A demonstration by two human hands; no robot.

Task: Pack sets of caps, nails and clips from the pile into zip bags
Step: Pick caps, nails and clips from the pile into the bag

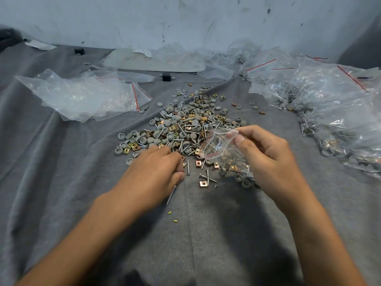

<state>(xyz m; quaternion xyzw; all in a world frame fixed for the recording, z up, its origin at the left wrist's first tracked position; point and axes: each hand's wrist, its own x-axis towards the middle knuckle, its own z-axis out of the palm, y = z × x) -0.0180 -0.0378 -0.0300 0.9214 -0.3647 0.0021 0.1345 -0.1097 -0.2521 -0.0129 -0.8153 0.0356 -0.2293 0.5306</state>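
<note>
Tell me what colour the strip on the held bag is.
Red line on the zip bag; head view.

Grey caps (120,136), silver nails (188,167), gold and copper clips (203,183) make the pile (185,124) on grey cloth (61,162); the clear bag (222,147) at the pile's right edge has red zip lines

1. Pile (181,124) of caps, nails and clips: centre of the cloth (61,182).
2. Empty bags (82,96): left of the pile.
3. Filled bags (329,104): right of the pile.
4. Left hand (156,168): on the pile's near edge.
5. Zip bag (222,149): in the right hand (266,155), over the pile's near right corner.
6. Wall (185,21): behind everything.
</note>
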